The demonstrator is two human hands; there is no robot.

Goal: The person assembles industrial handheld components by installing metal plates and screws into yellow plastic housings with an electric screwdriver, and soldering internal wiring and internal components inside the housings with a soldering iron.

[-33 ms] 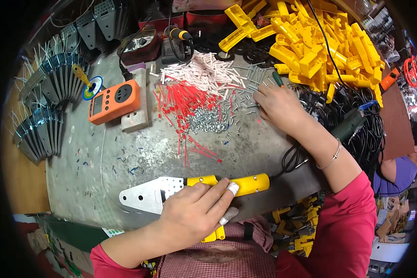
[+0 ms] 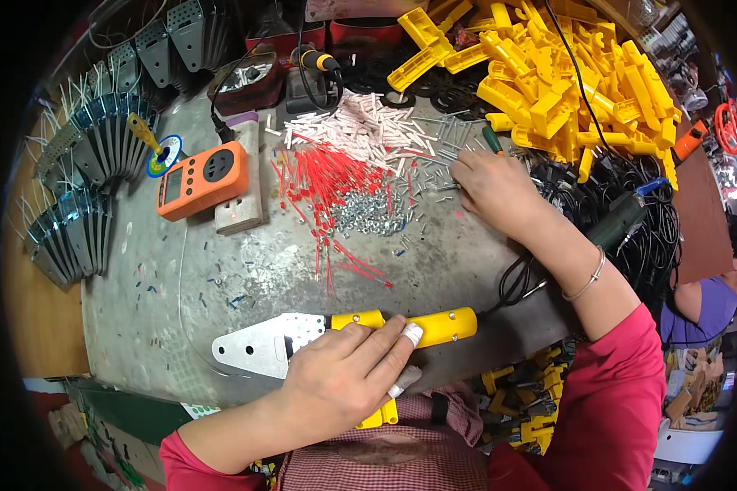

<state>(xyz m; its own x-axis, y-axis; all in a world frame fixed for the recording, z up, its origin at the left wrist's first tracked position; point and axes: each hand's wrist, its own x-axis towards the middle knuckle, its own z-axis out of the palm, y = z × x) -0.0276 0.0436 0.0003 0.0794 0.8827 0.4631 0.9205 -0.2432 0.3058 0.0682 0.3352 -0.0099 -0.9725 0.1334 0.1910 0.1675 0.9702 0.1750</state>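
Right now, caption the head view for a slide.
Left hand holds a yellow-handled tool on the bench; right hand picks among small screws.

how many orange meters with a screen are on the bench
1: the orange meter lies at the bench's left rear, beside the red tubes. Others may be hidden under the yellow handles.

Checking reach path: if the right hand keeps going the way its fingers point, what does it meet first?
Likely the loose metal pins at the right hand fingertips, then the white tubes; depth is hard to judge.
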